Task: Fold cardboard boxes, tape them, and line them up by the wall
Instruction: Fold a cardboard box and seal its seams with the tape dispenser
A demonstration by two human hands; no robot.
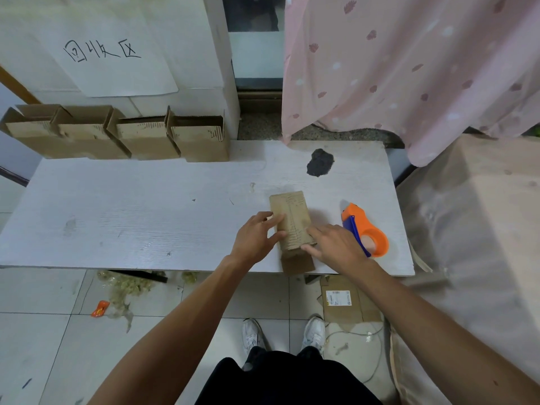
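The left hand [257, 235] and right hand [339, 244] press straight fingers on the small brown cardboard box [292, 217] at the white worktop's [146, 214] front edge; best to square its flaps before taping (orange-and-blue tape dispenser [368, 232] lies just beside).

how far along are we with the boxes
Done: four folded boxes stand in a row at the wall. In hand: a fifth box lies on the table, the left hand and right hand touching its sides; no tape shows on it. Left: tape it with the orange dispenser beside the right hand, add it to the row, then perhaps the flat cardboard on the floor.
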